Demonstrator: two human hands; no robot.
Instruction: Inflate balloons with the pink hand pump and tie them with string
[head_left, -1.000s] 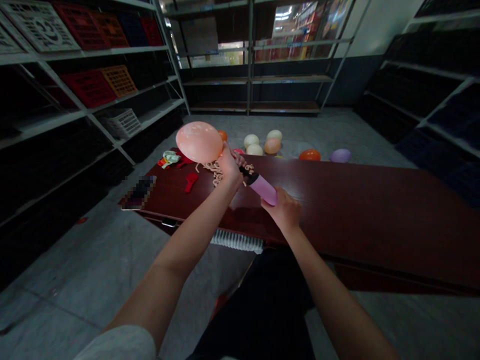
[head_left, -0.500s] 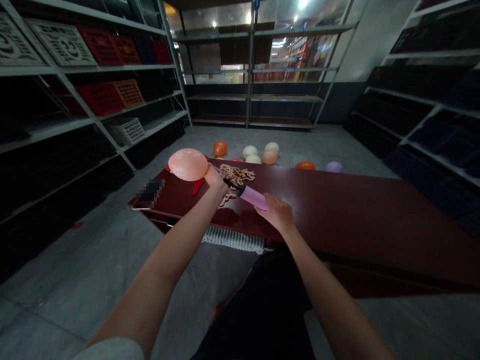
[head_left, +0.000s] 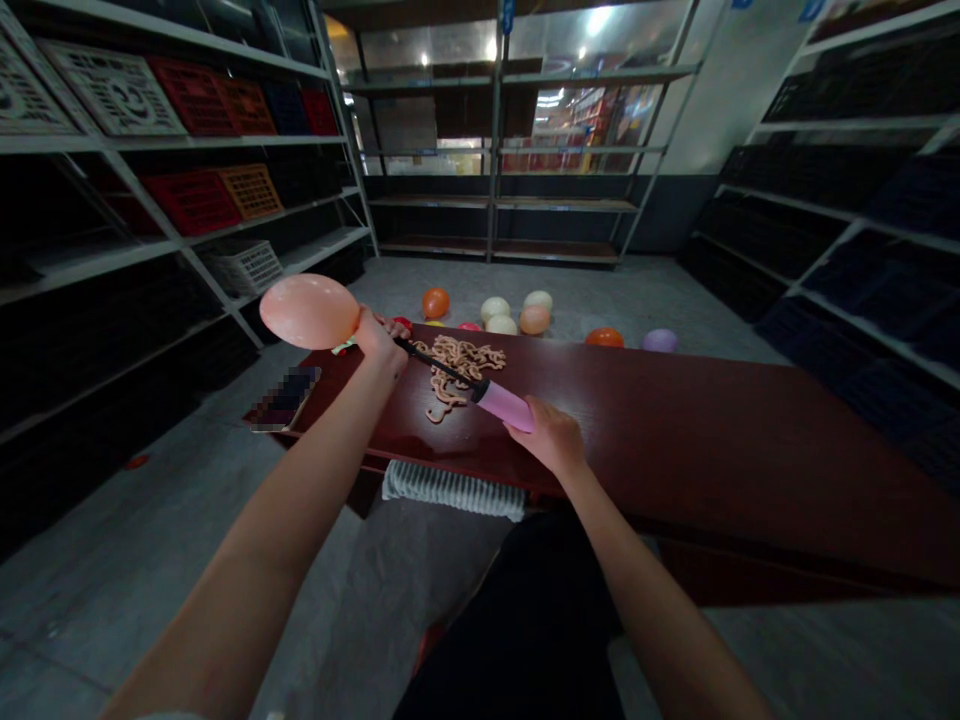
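A peach balloon (head_left: 310,312), inflated, sits at the far left end of a hand balloon pump (head_left: 507,406) with a pink barrel and a long black rod. My left hand (head_left: 377,338) is closed round the pump's left end, at the balloon's neck; its fingers hide the nozzle. My right hand (head_left: 553,436) is wrapped round the pink barrel. Between the hands the black rod shows, drawn out over the table. Beneath it lies a pile of uninflated peach balloons (head_left: 459,357), long and thin.
The dark red table (head_left: 720,440) carries a phone-like blurred object (head_left: 287,400) at its left corner. Several balloons, among them an orange one (head_left: 435,302) and a purple one (head_left: 660,341), lie on the floor beyond. A grey ribbed cloth (head_left: 454,490) hangs under the near edge. Shelves stand around.
My left hand has moved left and up with the balloon, so more of the black rod shows. The balloon looks bigger. My right hand has stayed nearly in place on the barrel.
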